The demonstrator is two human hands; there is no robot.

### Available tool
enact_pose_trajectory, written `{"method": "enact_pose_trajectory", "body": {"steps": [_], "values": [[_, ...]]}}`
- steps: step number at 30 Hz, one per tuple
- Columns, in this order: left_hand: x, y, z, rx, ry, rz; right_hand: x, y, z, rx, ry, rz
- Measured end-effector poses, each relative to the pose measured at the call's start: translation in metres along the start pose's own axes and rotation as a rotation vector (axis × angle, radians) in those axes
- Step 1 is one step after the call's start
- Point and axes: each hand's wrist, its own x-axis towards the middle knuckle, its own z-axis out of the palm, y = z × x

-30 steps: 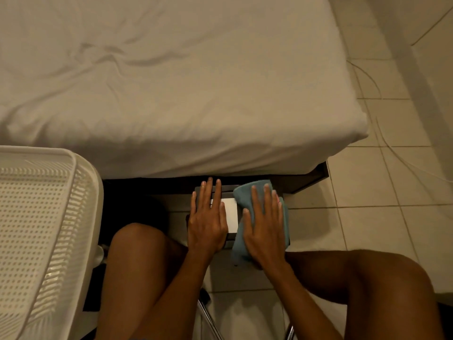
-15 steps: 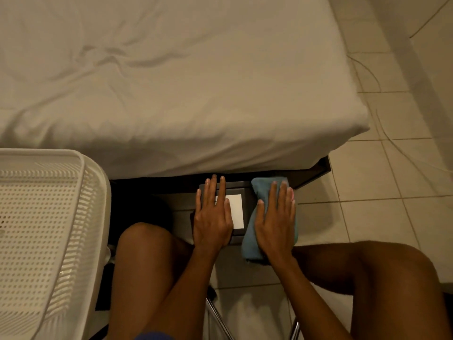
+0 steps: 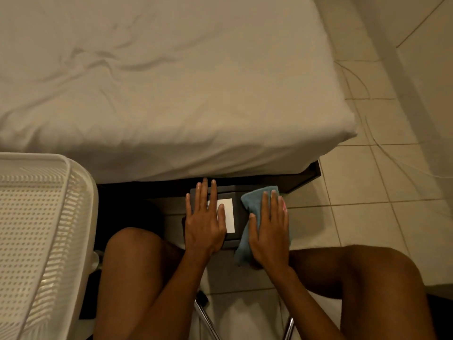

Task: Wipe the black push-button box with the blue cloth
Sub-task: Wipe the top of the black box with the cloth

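Black push-button box (image 3: 237,200) on the tiled floor (image 3: 367,217), between the two bare knees and right up against the dark base of the bed (image 3: 289,179). White rectangular label (image 3: 228,217) on its top face, partly covered. Buttons not visible from this angle.

Left hand (image 3: 204,224) flat on the left part of the top, palm down, fingers stretched out and slightly spread, gripping nothing; thumb across the label's left edge, fingertips reaching the far edge of the box.

Blue cloth (image 3: 252,200) draped over the right side of the box, bunched at the far end and hanging below the near edge toward the floor. Right hand (image 3: 269,231) pressed flat on top of the cloth, fingers extended and close together, not curled around it; pink polish on one nail.

Beyond the box, mattress under a rumpled white sheet (image 3: 171,82), filling the upper part of the view. White perforated plastic basket (image 3: 36,229) at the left, near the left knee. Chrome chair legs (image 3: 208,320) between the thighs at the bottom. Thin cable (image 3: 382,148) trailing across the tiles on the right, beside the wall.
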Motion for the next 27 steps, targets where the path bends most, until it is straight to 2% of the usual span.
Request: {"method": "enact_pose_trajectory", "body": {"steps": [3,5,8,10,13,15,20,24,27], "values": [[0.002,0.001,0.001,0.0,0.002,0.004,0.031,0.002,-0.002,0.04,0.001,0.024],[-0.001,0.0,0.0,0.016,0.006,0.013,0.015,-0.004,0.0,0.045,0.007,0.06],[-0.002,-0.001,-0.002,0.02,-0.005,0.003,-0.02,-0.006,0.005,-0.024,-0.027,-0.022],[-0.002,0.002,-0.002,0.009,-0.002,0.004,-0.005,0.002,0.003,-0.034,-0.057,-0.083],[0.001,0.002,-0.001,0.018,0.013,0.0,0.037,-0.006,-0.001,-0.022,-0.003,0.007],[0.001,0.001,-0.001,0.026,0.012,-0.003,0.033,-0.017,0.0,-0.004,0.03,0.076],[-0.002,0.001,-0.003,-0.013,0.006,-0.007,-0.014,0.0,0.004,0.008,-0.05,-0.028],[0.002,0.002,0.0,0.001,0.035,-0.006,0.026,-0.01,0.002,0.022,0.027,0.117],[0.0,-0.001,0.001,-0.001,0.02,-0.001,-0.003,-0.011,0.004,0.008,0.006,0.096]]}}
